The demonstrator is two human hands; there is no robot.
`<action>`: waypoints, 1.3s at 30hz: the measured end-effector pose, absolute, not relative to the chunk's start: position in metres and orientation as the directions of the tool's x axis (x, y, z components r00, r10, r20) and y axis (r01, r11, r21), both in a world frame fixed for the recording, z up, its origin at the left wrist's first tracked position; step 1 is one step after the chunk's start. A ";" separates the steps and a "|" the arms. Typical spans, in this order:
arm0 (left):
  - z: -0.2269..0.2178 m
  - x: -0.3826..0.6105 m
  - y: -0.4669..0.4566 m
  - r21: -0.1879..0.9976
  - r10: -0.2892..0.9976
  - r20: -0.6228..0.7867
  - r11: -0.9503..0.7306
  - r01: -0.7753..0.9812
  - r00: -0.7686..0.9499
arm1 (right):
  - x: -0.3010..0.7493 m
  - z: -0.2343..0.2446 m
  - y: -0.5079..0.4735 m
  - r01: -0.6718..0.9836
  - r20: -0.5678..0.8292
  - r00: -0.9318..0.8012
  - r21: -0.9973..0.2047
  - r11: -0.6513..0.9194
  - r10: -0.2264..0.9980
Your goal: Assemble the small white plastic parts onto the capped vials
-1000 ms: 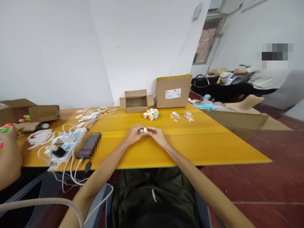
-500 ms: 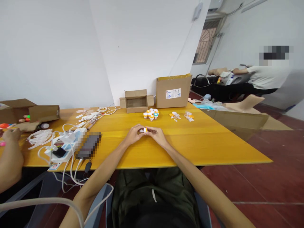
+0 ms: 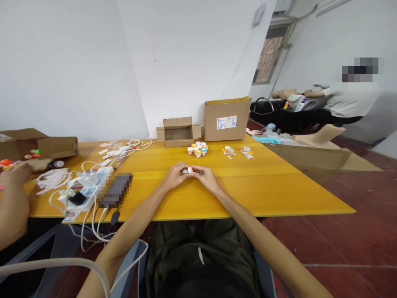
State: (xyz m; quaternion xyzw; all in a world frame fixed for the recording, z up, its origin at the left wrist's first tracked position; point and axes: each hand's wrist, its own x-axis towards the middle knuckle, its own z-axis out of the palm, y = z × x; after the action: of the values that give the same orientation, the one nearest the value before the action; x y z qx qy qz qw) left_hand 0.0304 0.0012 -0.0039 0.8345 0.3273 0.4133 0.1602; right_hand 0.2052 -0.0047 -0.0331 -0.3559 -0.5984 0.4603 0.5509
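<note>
My left hand [image 3: 174, 176] and my right hand [image 3: 205, 178] meet over the middle of the yellow table [image 3: 254, 186]. Together they pinch a small dark vial with an orange cap [image 3: 187, 170], lying sideways between the fingertips. Beyond them stands a cluster of several small vials with orange, white and teal caps [image 3: 197, 149]. To its right lie loose caps and small parts [image 3: 228, 151] and a second little pile [image 3: 247, 152].
A small open carton [image 3: 178, 131] and a larger labelled box [image 3: 226, 118] stand at the table's far edge. Chargers, white cables [image 3: 81, 182] and a phone [image 3: 115, 190] lie at left. Another person's hand [image 3: 14, 174] is at far left; someone else sits at back right.
My hands stay together on the vial. The other person's hand at the far left has shifted slightly right and up.
</note>
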 end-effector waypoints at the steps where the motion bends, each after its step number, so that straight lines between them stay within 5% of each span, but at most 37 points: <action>1: -0.004 0.030 0.002 0.540 0.682 0.583 -0.731 0.417 0.441 | 0.205 -0.034 -0.004 -0.091 0.339 -0.143 -0.940 0.329 0.930; 39: -0.003 0.032 0.003 0.550 0.706 0.561 -0.708 0.443 0.432 | 0.207 -0.031 -0.005 -0.096 0.320 -0.141 -0.946 0.309 0.937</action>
State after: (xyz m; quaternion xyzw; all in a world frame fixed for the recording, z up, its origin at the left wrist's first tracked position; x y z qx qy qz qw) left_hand 0.0319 0.0028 -0.0028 0.8305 0.3460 0.4054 0.1621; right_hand 0.2066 -0.0048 -0.0306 -0.3550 -0.5923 0.4687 0.5509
